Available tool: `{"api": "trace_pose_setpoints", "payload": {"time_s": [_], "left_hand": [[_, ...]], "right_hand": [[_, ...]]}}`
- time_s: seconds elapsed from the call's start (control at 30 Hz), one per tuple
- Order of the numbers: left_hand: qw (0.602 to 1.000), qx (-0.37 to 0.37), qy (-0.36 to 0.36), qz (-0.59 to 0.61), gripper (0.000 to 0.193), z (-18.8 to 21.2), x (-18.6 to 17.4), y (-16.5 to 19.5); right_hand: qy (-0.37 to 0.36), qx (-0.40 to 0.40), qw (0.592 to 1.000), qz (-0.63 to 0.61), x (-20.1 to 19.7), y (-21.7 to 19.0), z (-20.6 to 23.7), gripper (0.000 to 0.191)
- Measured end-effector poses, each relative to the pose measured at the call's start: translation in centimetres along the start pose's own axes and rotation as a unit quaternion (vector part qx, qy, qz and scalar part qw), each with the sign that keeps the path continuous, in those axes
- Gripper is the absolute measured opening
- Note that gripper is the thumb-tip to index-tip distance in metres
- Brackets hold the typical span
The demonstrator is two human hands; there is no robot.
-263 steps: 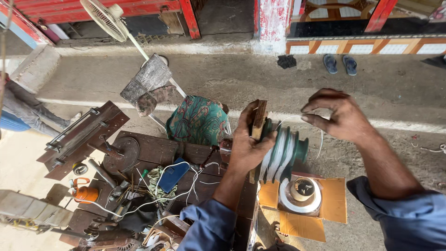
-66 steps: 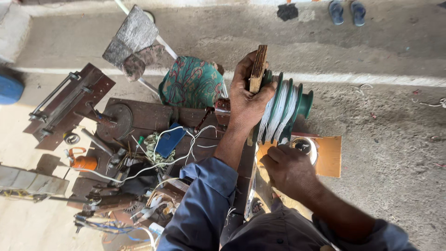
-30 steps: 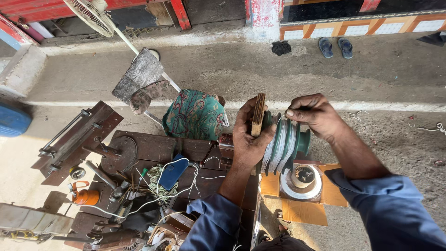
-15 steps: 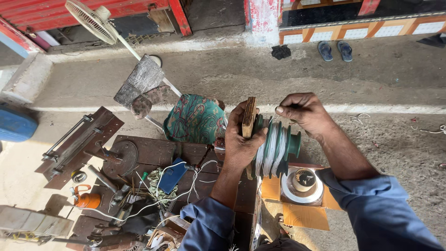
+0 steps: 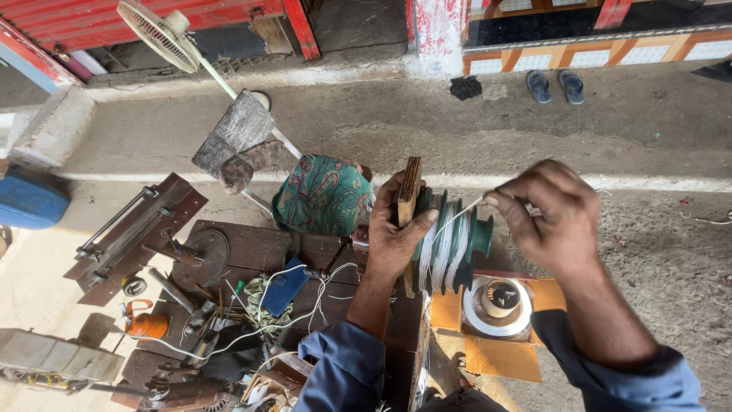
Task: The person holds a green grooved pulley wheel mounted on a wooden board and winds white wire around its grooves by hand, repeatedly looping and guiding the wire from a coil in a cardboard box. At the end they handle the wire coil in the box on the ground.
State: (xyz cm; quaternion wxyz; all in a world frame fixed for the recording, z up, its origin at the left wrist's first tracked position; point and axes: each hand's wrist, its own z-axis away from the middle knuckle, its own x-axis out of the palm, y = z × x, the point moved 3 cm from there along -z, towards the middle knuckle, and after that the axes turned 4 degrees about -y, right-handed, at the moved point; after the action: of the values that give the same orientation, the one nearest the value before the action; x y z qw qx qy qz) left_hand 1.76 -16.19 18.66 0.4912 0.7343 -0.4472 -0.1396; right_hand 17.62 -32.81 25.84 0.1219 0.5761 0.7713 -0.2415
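Gripping: left hand [image 5: 396,236] clasps wooden block [image 5: 410,200] beside green former [image 5: 456,243].
Pinching: right hand [image 5: 545,214] fingertips closed on white wire [image 5: 457,217].
Hidden: former's mount, behind the palm.

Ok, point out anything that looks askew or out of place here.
The fan lies tipped over on the pavement. White wires sprawl tangled among the tools. The left hand steadies the green former; nothing looks damaged there.
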Motion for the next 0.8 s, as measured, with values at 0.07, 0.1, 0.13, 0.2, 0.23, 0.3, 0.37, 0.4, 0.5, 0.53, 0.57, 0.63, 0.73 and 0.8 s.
{"api": "trace_pose_setpoints", "payload": {"time_s": [0.07, 0.1, 0.13, 0.2, 0.23, 0.3, 0.37, 0.4, 0.5, 0.53, 0.57, 0.63, 0.73, 0.8], "left_hand": [[1.000, -0.001, -0.001, 0.014, 0.068, -0.2, -0.1, -0.4], [1.000, 0.004, 0.000, 0.019, 0.068, -0.1, -0.1, -0.5], [1.000, 0.012, 0.002, 0.025, 0.068, -0.2, 0.0, -0.7], [1.000, 0.005, 0.013, 0.012, 0.068, 0.0, -0.2, -0.9], [1.000, -0.014, 0.019, -0.005, 0.067, -0.1, -0.3, -1.1], [1.000, -0.022, 0.019, -0.009, 0.066, -0.3, -0.3, -1.3], [1.000, -0.012, 0.018, 0.011, 0.064, -0.5, -0.3, -1.3], [1.000, -0.007, 0.017, 0.020, 0.065, -0.5, -0.2, -1.3], [0.999, 0.006, 0.014, 0.035, 0.068, -0.5, -0.3, -1.2], [1.000, 0.000, 0.013, 0.028, 0.068, -0.2, -0.4, -1.2], [1.000, -0.006, 0.011, 0.020, 0.068, 0.1, -0.5, -1.1], [1.000, 0.003, 0.008, 0.020, 0.070, 0.2, -0.6, -1.0], [1.000, 0.009, 0.010, 0.019, 0.072, 0.2, -0.5, -0.9], [1.000, 0.015, 0.014, 0.018, 0.071, 0.3, -0.4, -0.7]], "right_hand": [[0.010, -0.032, 0.998, 0.047, -1.7, -2.9, -1.0, 0.015], [0.014, -0.046, 0.996, 0.070, -2.7, -4.6, -1.0, 0.014], [0.017, -0.074, 0.994, 0.083, -3.5, -6.2, -0.8, 0.014], [0.017, -0.165, 0.980, 0.112, -4.4, -8.8, -0.4, 0.014], [0.016, -0.224, 0.966, 0.129, -4.6, -9.8, 0.0, 0.013], [0.012, -0.283, 0.945, 0.164, -4.7, -10.3, 0.6, 0.013], [0.001, -0.278, 0.941, 0.191, -4.6, -9.2, 0.9, 0.017], [0.004, -0.254, 0.948, 0.192, -4.7, -8.3, 0.9, 0.020], [0.033, -0.202, 0.960, 0.192, -4.9, -4.4, 1.0, 0.022], [0.034, -0.159, 0.967, 0.198, -4.5, -2.7, 1.1, 0.017], [0.035, -0.114, 0.971, 0.205, -4.1, -1.0, 1.4, 0.017], [0.015, -0.025, 0.981, 0.193, -2.1, 3.0, 2.1, 0.024], [-0.005, 0.049, 0.995, 0.092, 1.4, 8.9, 4.0, 0.020], [-0.040, 0.112, 0.993, -0.004, 4.9, 11.4, 5.9, 0.016]]}}
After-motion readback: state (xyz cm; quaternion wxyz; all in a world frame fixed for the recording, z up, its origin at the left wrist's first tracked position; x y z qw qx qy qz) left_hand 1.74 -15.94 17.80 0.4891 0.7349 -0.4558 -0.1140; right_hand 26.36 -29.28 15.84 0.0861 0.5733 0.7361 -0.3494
